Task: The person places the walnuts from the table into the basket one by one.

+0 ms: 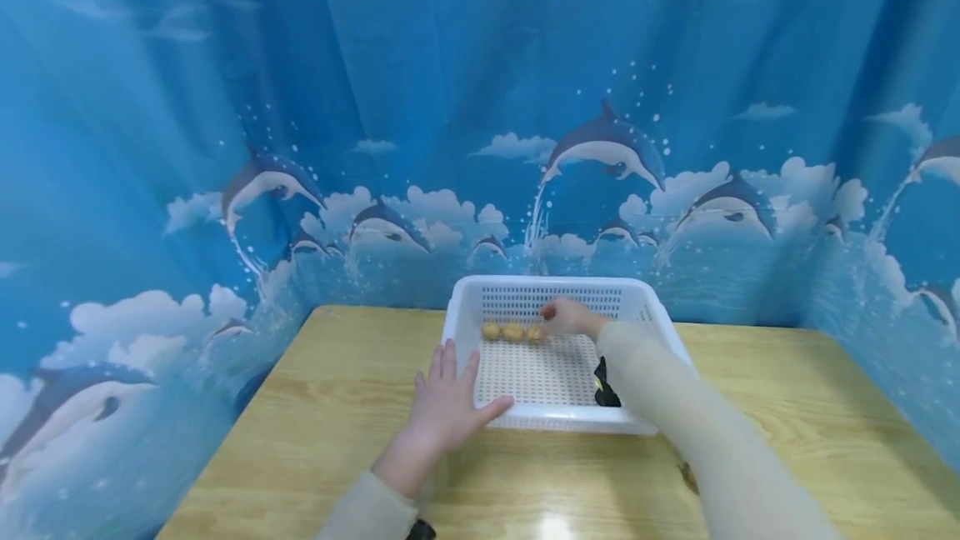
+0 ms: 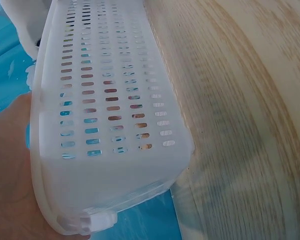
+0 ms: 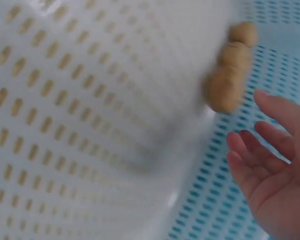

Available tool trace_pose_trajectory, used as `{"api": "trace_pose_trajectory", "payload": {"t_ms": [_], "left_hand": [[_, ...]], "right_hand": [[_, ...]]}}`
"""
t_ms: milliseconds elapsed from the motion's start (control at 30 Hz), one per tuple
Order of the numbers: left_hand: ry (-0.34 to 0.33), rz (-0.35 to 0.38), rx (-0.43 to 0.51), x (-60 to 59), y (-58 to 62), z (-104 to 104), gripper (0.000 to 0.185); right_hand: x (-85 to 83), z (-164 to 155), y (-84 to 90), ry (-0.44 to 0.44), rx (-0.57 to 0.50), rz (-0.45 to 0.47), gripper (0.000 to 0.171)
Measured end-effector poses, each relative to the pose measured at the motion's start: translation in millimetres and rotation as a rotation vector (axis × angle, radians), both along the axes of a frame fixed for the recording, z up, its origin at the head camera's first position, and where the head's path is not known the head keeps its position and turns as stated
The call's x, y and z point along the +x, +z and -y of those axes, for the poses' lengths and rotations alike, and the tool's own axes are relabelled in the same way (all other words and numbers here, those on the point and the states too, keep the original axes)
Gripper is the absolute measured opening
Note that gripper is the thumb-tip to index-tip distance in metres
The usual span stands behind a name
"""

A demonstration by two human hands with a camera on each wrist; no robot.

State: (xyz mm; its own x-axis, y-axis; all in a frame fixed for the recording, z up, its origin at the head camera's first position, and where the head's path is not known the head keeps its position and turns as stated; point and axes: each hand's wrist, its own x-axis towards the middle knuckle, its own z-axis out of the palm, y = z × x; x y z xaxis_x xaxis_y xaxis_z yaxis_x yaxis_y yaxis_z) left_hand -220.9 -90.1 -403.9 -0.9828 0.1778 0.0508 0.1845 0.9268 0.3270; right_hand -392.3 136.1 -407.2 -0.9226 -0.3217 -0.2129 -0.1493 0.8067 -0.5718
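Observation:
A white perforated plastic basket (image 1: 573,417) stands on the table. Along its far wall, three small tan, potato-like lumps (image 1: 513,332) lie in a row at the left. My right hand (image 1: 572,317) is inside the basket, just right of that row. In the right wrist view its fingers are loosely bent with nothing between them, and a small gap separates them from the tan lumps (image 3: 230,75). At the basket's near left corner my left hand (image 1: 447,407) rests on the rim, fingers straight and spread. The left wrist view shows the basket wall (image 2: 105,100) close up.
The light wooden table (image 1: 360,407) extends around the basket. A blue dolphin-print curtain (image 1: 450,107) hangs behind it and at both sides. A small brown thing (image 1: 687,477) lies near the right sleeve, partly hidden. A black object (image 1: 604,386) shows beside that sleeve.

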Motion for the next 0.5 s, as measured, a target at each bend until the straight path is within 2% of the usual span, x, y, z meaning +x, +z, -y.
{"api": "trace_pose_trajectory", "payload": {"t_ms": [200,300,400,500], "left_hand": [[-0.008,-0.013,-0.003,0.3,2.3,-2,0.093],[-0.011,-0.008,-0.003,0.7,3.0,-2,0.093],[-0.013,-0.005,0.006,1.5,2.9,-1,0.09],[-0.015,-0.002,0.006,2.6,2.3,1,0.089]], "right_hand": [[22.0,-46,51.1,0.056,-0.029,-0.021,0.05],[38.5,-78,68.3,0.101,-0.065,-0.041,0.054],[58.3,-111,74.7,0.078,-0.106,-0.055,0.055],[83.4,-141,69.4,-0.01,-0.149,-0.079,0.056]]}}
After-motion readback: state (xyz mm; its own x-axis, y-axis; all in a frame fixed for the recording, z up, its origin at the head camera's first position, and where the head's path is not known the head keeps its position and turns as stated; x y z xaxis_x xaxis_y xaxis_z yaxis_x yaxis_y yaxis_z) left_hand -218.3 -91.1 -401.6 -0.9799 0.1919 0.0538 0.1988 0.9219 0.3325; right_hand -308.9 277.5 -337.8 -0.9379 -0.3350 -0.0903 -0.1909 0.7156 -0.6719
